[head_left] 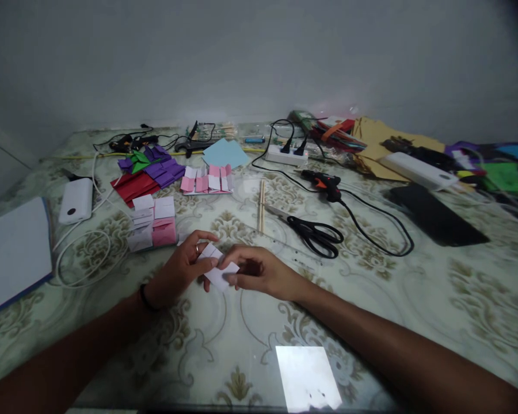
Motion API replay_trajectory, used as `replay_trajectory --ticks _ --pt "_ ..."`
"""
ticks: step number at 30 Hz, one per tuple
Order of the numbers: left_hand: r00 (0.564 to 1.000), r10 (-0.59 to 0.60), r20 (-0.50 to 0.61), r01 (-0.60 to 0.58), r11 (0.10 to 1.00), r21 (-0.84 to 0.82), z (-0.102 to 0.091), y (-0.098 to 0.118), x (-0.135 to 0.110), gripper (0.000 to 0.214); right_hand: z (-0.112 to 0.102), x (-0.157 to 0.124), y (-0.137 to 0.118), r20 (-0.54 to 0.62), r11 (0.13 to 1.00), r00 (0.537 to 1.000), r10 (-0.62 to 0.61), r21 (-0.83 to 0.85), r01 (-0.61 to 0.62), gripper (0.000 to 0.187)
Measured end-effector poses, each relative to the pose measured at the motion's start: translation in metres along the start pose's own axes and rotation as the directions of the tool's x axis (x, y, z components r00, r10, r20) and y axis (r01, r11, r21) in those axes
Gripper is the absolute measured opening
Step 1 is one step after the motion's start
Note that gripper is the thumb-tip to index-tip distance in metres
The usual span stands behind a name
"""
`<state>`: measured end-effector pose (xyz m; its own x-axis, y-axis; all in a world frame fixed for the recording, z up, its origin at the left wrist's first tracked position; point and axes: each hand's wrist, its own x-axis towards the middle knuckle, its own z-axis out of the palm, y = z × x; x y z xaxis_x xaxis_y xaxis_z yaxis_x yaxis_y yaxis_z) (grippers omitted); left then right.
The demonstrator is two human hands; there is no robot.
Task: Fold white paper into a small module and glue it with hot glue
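Observation:
Between my two hands is a small piece of folded white paper [218, 277], creased and held just above the table. My left hand [185, 261], with a ring and a dark wristband, pinches its left side between thumb and fingers. On the other side, the thumb and fingers of my right hand [259, 270] grip the right edge. Close to my left hand lie folded pink and white paper pieces [164, 230]. A second set of pink and white folded pieces [207, 179] sits farther back.
Black-handled scissors [315, 233], wooden sticks [261, 207] and a clear ruler [285, 250] lie beyond my right hand. A corded glue gun [323, 183] is behind them, near a power strip [287, 155]. A white power bank [76, 200] and notebook [17, 253] are left.

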<state>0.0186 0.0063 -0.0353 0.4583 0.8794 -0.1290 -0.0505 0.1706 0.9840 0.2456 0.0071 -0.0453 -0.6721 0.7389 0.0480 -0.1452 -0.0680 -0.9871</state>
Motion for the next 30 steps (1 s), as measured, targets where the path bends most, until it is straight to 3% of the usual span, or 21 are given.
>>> replay_trajectory --ticks 5,9,11,14,17,19,22,26,30 --pt "0.999 0.0 0.047 0.001 1.0 -0.031 -0.003 -0.001 -0.001 0.033 0.001 0.004 0.005 -0.102 0.994 0.992 -0.073 0.076 0.08 0.039" --pt "1.0 0.001 0.005 -0.002 0.991 0.135 0.002 -0.001 -0.003 0.02 0.002 0.005 0.003 -0.162 0.996 0.983 -0.082 0.012 0.085 0.026" --pt "0.998 0.059 -0.038 -0.047 0.961 0.271 0.006 -0.001 -0.004 0.023 0.004 0.003 0.002 -0.18 0.996 0.98 -0.088 -0.012 0.087 0.02" --pt "0.976 0.205 -0.07 -0.15 0.875 0.459 0.01 -0.003 -0.004 0.029 0.009 -0.001 0.0 -0.209 0.968 0.959 -0.193 -0.198 0.152 0.012" --pt "0.942 0.329 -0.06 -0.234 0.778 0.584 0.01 -0.003 -0.004 0.031 0.015 -0.004 -0.004 -0.165 0.834 0.906 -0.391 -0.479 0.273 0.013" --pt "0.923 0.381 -0.049 -0.264 0.722 0.64 0.008 -0.003 -0.004 0.032 0.017 -0.005 -0.006 -0.129 0.753 0.872 -0.471 -0.574 0.322 0.014" --pt "0.911 0.411 -0.023 -0.292 0.684 0.668 0.007 -0.003 -0.005 0.03 0.016 -0.006 -0.01 -0.14 0.705 0.847 -0.513 -0.632 0.322 0.012" --pt "0.898 0.431 0.089 -0.376 0.645 0.665 0.007 0.002 -0.005 0.017 0.014 -0.005 -0.01 -0.174 0.704 0.835 -0.521 -0.642 0.305 0.013" --pt "0.882 0.446 0.152 -0.422 0.601 0.679 0.007 0.008 -0.005 0.018 0.014 -0.005 -0.005 -0.186 0.73 0.845 -0.501 -0.616 0.298 0.024"
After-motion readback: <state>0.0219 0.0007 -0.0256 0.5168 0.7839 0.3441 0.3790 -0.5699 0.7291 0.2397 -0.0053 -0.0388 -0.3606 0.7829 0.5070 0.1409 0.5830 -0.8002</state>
